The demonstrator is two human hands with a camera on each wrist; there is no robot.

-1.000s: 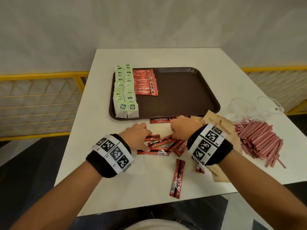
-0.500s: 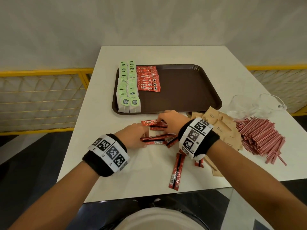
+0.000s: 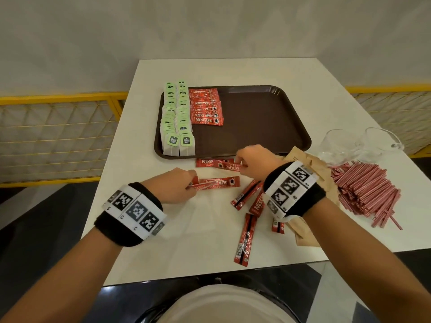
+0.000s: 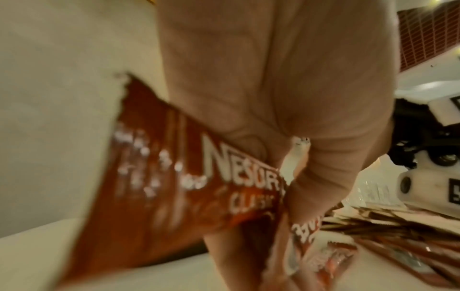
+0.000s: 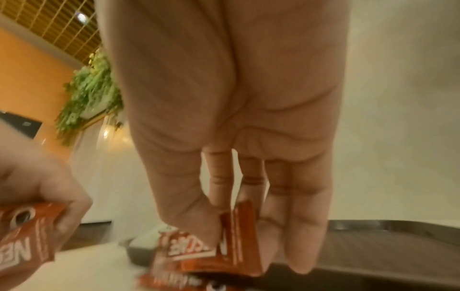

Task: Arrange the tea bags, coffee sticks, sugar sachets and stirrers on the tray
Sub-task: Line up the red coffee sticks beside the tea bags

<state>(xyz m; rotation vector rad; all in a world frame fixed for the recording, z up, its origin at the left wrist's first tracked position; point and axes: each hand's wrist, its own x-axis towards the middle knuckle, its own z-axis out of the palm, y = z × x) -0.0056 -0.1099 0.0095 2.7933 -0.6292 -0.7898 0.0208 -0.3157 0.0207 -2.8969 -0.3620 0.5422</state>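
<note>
A square white table [image 3: 233,73] stands against a plain pale grey wall [image 3: 210,26], flanked by yellow-framed mesh railings [image 3: 58,127] over a dark glossy floor [image 3: 35,210], with a leafy green hanging plant [image 5: 92,88] beside an orange wall [image 5: 27,82].

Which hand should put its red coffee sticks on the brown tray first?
Probably the right hand: it pinches red coffee sticks right beside the brown plastic tray. The left hand sits farther back.
</note>
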